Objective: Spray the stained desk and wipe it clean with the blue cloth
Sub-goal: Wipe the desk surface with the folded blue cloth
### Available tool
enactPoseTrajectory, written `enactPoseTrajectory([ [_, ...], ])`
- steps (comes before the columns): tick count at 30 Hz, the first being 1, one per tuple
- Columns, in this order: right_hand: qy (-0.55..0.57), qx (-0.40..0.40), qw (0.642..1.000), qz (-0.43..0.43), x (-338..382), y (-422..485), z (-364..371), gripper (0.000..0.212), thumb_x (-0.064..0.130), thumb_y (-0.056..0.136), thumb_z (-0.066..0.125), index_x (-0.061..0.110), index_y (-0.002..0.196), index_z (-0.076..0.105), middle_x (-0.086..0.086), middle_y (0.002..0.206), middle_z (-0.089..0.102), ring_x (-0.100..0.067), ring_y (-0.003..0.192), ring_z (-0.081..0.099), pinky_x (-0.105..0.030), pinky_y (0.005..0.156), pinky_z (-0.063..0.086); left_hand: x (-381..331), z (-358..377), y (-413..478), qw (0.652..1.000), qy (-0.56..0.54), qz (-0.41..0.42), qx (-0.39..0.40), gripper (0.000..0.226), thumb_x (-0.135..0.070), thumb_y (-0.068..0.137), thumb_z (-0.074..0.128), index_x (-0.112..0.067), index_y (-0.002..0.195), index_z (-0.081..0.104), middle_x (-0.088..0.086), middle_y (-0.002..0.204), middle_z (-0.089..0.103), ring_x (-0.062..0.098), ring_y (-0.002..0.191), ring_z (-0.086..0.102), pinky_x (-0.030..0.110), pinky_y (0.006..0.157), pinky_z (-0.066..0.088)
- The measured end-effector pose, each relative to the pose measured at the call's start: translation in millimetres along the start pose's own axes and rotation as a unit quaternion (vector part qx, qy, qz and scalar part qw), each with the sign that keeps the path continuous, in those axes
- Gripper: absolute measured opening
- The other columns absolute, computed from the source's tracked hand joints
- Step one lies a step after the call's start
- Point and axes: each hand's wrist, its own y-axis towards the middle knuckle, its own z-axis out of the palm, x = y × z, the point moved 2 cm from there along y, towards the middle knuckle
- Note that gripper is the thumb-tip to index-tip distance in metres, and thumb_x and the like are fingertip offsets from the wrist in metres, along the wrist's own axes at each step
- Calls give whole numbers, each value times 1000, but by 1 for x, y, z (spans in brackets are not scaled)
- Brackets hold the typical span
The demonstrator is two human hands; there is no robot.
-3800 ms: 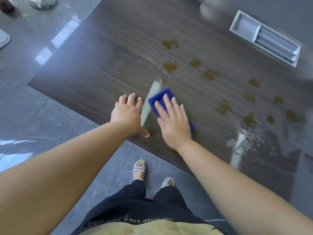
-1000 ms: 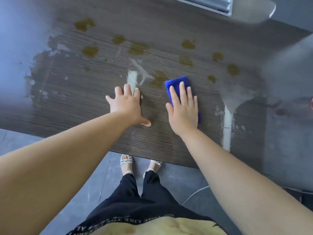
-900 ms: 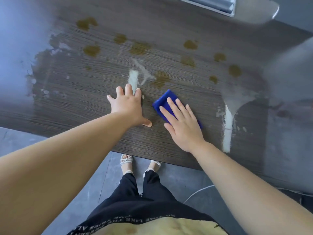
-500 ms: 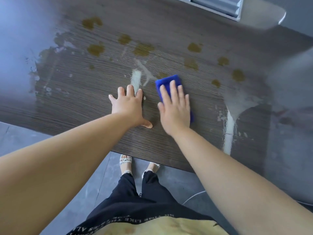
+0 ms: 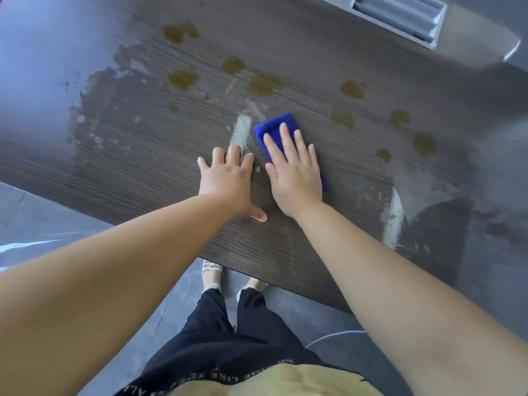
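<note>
The dark wood-grain desk carries several brown stains, such as one stain at the upper left and another stain to the right. A folded blue cloth lies flat on the desk near the middle. My right hand presses on the cloth with fingers spread, covering its near half. My left hand rests flat on the bare desk just left of the cloth, holding nothing. A pale wet streak runs beyond my left fingertips.
A white tray with compartments sits at the desk's far edge, upper right. A second pale streak and glare mark the right side. The desk's near edge runs diagonally above my feet on the grey tiled floor.
My right hand has slid the blue cloth back and forth and now holds it slightly farther out and left, close beside my left hand. My left hand has stayed planted.
</note>
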Motion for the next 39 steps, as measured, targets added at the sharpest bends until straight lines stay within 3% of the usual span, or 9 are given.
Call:
enactPoseTrajectory([
  [4, -22, 4, 997, -72, -43, -37, 2, 52, 35, 97, 25, 25, 147, 26, -7, 156, 21, -31, 143, 19, -48, 113, 16, 0, 1, -1, 1000, -1, 7, -8, 116, -73, 49, 73, -19, 141, 26, 5, 144, 24, 31, 129, 24, 55, 109, 24],
  [11, 19, -41, 986, 158, -26, 2, -1, 54, 34, 99, 34, 24, 150, 18, -9, 158, 9, -32, 144, 10, -50, 114, 10, 0, -1, 0, 1000, 0, 5, 1, 116, -73, 49, 73, -20, 140, 26, 5, 142, 24, 31, 128, 24, 55, 108, 25],
  [15, -13, -5, 996, -86, -13, -47, 7, 52, 36, 97, 30, 24, 148, 26, -9, 156, 21, -33, 142, 19, -49, 113, 17, 1, 0, -1, 1000, 0, 2, 0, 116, -72, 49, 73, -19, 141, 26, 6, 143, 24, 32, 129, 24, 56, 108, 24],
  [17, -16, 1, 992, -123, -42, -70, 5, 50, 35, 96, 31, 24, 145, 33, -8, 154, 27, -32, 141, 24, -49, 112, 21, 0, 0, -1, 1000, 0, 0, 8, 116, -72, 48, 74, -19, 140, 27, 5, 142, 24, 32, 128, 24, 57, 108, 24],
  [24, 28, -43, 979, 195, -63, -20, -4, 55, 34, 99, 36, 22, 150, 19, -10, 158, 9, -33, 144, 9, -51, 115, 12, -6, -7, 1, 1000, -5, -20, 17, 111, -67, 42, 80, -17, 131, 35, 6, 133, 29, 31, 122, 28, 50, 103, 34],
  [29, -13, 14, 996, -86, -40, -81, 10, 53, 38, 97, 26, 24, 148, 25, -9, 156, 21, -32, 142, 19, -50, 114, 18, -4, -2, -3, 999, -7, -30, 10, 116, -65, 48, 79, -18, 140, 28, 7, 145, 22, 32, 131, 23, 46, 109, 28],
  [31, -23, 33, 993, -115, -72, -111, 10, 51, 37, 97, 27, 26, 147, 27, -6, 155, 23, -30, 142, 21, -49, 114, 20, -9, -1, -4, 999, -20, -42, 8, 113, -61, 53, 79, -17, 142, 25, 8, 148, 18, 32, 134, 20, 45, 110, 26],
  [37, 41, -35, 965, 258, -139, -69, -12, 53, 33, 101, 32, 25, 150, 15, -6, 159, 6, -29, 145, 6, -48, 117, 9, -60, -11, 5, 998, -44, 15, -35, 111, -63, 58, 76, -20, 144, 21, 6, 146, 21, 29, 134, 20, 41, 108, 27],
  [39, 54, -49, 951, 300, -121, -61, -8, 54, 33, 101, 34, 24, 150, 14, -7, 159, 5, -30, 145, 7, -48, 116, 8, -80, -12, 12, 998, -37, 30, -30, 117, -66, 55, 75, -21, 146, 17, 5, 149, 17, 28, 137, 15, 46, 110, 24],
])
